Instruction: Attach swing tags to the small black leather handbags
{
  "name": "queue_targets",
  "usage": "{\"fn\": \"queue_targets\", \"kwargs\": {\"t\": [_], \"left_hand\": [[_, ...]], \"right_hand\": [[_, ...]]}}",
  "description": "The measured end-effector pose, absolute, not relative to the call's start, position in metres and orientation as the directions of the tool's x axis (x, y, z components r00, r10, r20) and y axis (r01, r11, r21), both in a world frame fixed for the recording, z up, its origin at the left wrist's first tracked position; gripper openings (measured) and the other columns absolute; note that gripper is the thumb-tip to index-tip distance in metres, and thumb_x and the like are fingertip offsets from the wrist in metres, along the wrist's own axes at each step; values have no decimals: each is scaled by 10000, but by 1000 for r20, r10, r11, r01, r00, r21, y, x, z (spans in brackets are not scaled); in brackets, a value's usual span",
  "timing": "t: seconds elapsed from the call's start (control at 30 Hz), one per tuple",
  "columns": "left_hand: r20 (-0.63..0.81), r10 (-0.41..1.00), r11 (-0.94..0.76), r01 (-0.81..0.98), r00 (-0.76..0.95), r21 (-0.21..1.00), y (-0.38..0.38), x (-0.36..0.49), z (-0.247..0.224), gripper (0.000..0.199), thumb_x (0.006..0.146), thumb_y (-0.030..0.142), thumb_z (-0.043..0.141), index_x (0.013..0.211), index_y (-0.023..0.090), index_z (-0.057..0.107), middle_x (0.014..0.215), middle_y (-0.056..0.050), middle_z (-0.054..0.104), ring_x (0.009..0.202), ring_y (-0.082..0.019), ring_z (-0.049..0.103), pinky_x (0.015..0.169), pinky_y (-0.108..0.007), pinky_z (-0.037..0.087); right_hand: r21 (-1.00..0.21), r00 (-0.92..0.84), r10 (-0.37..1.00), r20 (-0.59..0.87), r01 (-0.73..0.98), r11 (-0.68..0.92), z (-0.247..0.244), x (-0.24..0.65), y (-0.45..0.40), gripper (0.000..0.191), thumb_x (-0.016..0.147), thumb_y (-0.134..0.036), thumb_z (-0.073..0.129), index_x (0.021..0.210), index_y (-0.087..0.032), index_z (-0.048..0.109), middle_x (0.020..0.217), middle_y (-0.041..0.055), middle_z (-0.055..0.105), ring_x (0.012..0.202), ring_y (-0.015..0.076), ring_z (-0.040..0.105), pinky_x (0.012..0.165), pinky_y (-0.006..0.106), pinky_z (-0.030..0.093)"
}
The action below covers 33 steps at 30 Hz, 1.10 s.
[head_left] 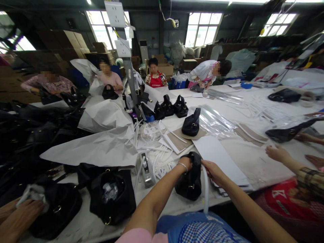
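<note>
In front of me on the table edge stands a small black handbag (pixel 187 189) with gold-coloured rings and a raised handle. My left hand (pixel 186 164), with a bracelet at the wrist, grips the bag by its handle; its fingertips are hidden behind the black material. My right hand (pixel 211 168) pinches a bendy white tube (pixel 206 194) close against the handle's right side. The tube's lower end hangs towards my apron. Just left of the bag lie a grey tape dispenser (pixel 146 170) and a heap of white tags (pixel 164 169).
White board sheets (pixel 219 158) lie to the right. Another black bag (pixel 191 123) stands beyond. Black bags (pixel 111 194) fill the left side, where a co-worker's hands (pixel 25 211) stuff one. A co-worker's arm (pixel 286 160) reaches in from the right. A post (pixel 130 84) rises mid-table.
</note>
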<state>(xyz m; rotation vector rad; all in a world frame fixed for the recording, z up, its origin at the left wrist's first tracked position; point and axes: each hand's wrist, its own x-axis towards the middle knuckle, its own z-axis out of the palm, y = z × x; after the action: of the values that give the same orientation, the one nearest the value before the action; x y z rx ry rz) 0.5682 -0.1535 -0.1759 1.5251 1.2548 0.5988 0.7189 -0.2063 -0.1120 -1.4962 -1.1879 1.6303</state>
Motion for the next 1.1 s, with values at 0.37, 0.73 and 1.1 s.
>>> {"fn": "queue_targets", "kwargs": {"t": [0.37,0.73,1.1], "left_hand": [[-388,776,282,277,498,919,-173,538,-159,407,756,505,589,850,129,717,623,-19,630,550,-108,546,597,-241,474],[-276,883,232,157,381,960,-172,547,-144,218,708,244,626,844,98,712,715,-30,669,673,-128,586,680,-239,477],[-80,943,-101,507,323,856,-173,549,-122,199,818,293,494,786,152,632,707,3,613,711,-132,552,702,-230,435]], "right_hand": [[-936,-95,939,-331,161,-314,-133,705,-179,334,705,-487,605,681,-159,546,461,-83,392,429,57,328,440,205,248],[-868,-197,966,-170,494,-52,-127,738,-210,351,749,-365,583,1040,-202,693,854,37,711,642,169,572,663,297,458],[-930,-301,945,-128,367,-9,-172,740,-219,252,734,-256,584,934,-218,733,905,35,723,872,244,630,807,349,468]]}}
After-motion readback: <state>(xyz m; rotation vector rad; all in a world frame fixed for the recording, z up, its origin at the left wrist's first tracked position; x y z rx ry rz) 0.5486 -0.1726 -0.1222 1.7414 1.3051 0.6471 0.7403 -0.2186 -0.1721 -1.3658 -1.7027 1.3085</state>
